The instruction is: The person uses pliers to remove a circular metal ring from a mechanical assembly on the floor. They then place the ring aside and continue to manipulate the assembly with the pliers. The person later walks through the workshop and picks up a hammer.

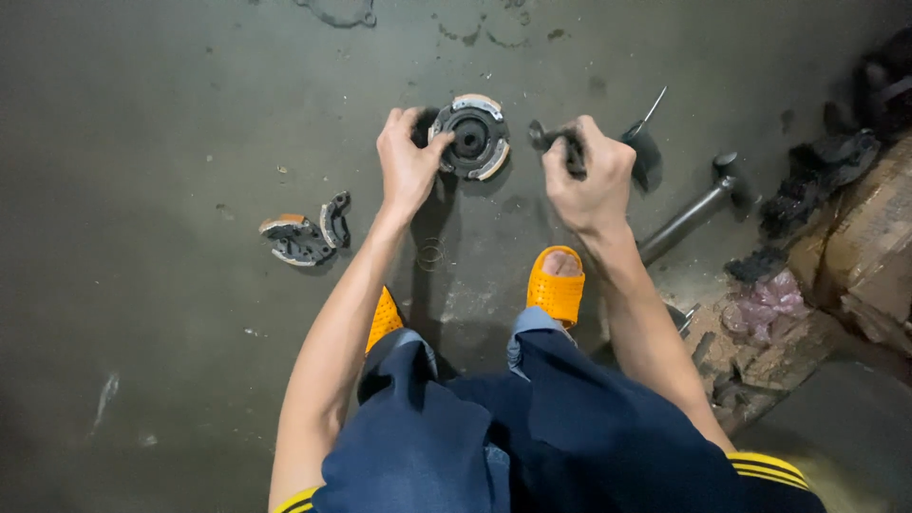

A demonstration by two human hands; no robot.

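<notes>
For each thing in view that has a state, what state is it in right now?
Round grey metal clutch assembly: flat on floor, steadied by left hand.
Dark metal tool: gripped in right hand.
Loose grey curved clutch shoes: removed, lying apart on floor.
Small wire spring: loose on floor.
Grey metal hammer: lying unused.

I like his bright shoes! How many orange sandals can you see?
2. One orange sandal is on the floor below the right hand; the other peeks out beside the left forearm, mostly hidden by the knee.
</notes>
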